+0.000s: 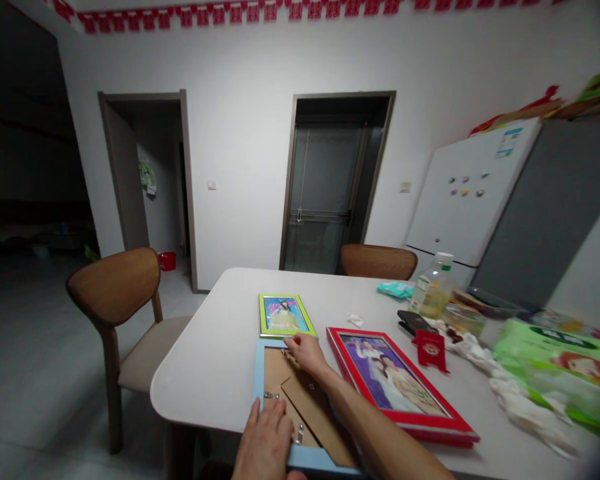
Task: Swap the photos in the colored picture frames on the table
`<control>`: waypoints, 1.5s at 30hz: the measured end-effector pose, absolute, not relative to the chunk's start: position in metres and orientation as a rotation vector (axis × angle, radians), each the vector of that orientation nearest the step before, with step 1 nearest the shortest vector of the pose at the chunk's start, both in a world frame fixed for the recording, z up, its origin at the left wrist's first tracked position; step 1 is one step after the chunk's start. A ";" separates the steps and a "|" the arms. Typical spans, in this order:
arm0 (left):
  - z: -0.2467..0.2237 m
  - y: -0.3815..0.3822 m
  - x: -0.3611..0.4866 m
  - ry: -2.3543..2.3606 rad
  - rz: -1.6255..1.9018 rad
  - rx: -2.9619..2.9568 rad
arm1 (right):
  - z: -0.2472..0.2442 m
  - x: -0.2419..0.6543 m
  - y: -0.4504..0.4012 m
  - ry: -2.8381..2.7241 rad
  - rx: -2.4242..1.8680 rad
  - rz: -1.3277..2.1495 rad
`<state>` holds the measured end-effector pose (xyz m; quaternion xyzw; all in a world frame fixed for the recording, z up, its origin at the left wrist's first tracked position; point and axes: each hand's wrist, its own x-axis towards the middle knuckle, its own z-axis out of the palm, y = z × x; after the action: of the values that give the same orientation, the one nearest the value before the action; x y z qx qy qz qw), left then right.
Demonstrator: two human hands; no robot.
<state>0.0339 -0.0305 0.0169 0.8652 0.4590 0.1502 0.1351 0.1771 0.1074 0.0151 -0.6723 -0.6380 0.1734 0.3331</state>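
A light blue picture frame (259,373) lies face down at the near table edge. Its brown backing board (275,370) shows, with a stand flap (313,407) and small metal clips (271,395) along its edges. My left hand (266,437) grips the frame's near left corner, fingers lying over the side and thumb at the near edge. My right hand (307,355) is closed, its fingertips pinched at a metal clip (291,358) by the far edge. Just beyond lies a lime green picture frame (263,317) with a photo. To the right is a red picture frame (405,417) with a photo, apparently stacked on another.
On the table's right stand a bottle (433,287), a black wallet-like item (410,323), a red card (431,350), crumpled tissue (520,407) and a green tissue pack (565,367). Wooden chairs (117,283) stand at the left and far sides.
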 end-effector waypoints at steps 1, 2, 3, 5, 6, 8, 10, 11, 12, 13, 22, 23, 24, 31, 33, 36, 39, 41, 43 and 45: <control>0.016 -0.029 0.040 1.300 0.389 2.525 | 0.018 0.180 0.104 -1.663 -1.703 0.481; 0.014 -0.027 0.046 1.267 0.347 2.541 | 0.020 0.184 0.100 -1.654 -1.656 0.510; 0.012 -0.025 0.050 1.242 0.321 2.549 | 0.023 0.190 0.095 -1.641 -1.615 0.540; 0.007 -0.024 0.053 1.217 0.342 2.547 | 0.030 0.206 0.084 -1.605 -1.557 0.584; 0.007 -0.024 0.051 1.212 0.387 2.536 | 0.033 0.216 0.078 -1.567 -1.536 0.600; 0.012 -0.025 0.043 1.206 0.542 2.485 | 0.039 0.234 0.064 -1.392 -1.479 0.648; 0.027 -0.027 0.037 1.190 0.763 2.366 | 0.041 0.244 0.048 -1.124 -1.375 0.739; 0.036 -0.027 0.036 1.176 0.891 2.268 | 0.039 0.243 0.039 -1.004 -1.315 0.818; 0.046 -0.028 0.038 1.160 1.031 2.146 | 0.037 0.238 0.031 -0.916 -1.265 0.921; 0.056 -0.028 0.041 1.133 1.170 2.003 | 0.033 0.230 0.022 -0.875 -1.228 1.050; 0.098 -0.027 0.094 0.710 1.524 1.281 | 0.036 0.215 0.000 -0.828 -0.983 1.218; 0.100 -0.025 0.098 0.681 1.497 1.287 | 0.042 0.234 0.004 -0.883 -1.056 1.134; 0.100 -0.023 0.102 0.655 1.447 1.300 | 0.047 0.255 0.008 -0.927 -1.157 1.019; 0.056 -0.011 0.155 0.746 1.086 1.589 | 0.063 0.372 0.030 -1.136 -1.686 0.518; 0.038 -0.011 0.166 0.913 0.994 1.750 | 0.057 0.390 0.030 -1.159 -1.758 0.471; 0.019 -0.012 0.172 1.106 0.870 1.978 | 0.043 0.406 0.030 -1.212 -1.857 0.418; 0.009 -0.011 0.172 1.162 0.800 2.156 | 0.030 0.414 0.034 -1.274 -1.940 0.382; 0.005 -0.007 0.174 1.143 0.760 2.217 | 0.026 0.416 0.036 -1.316 -1.982 0.362; 0.003 -0.001 0.177 1.129 0.749 2.237 | 0.027 0.417 0.039 -1.360 -2.011 0.337; 0.001 0.006 0.180 1.127 0.770 2.244 | 0.031 0.416 0.041 -1.400 -2.034 0.302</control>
<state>0.1803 0.0063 0.0015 0.8262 0.4149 0.2835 0.2548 0.4161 0.0414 0.0312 -0.7743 -0.5330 0.1149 0.3212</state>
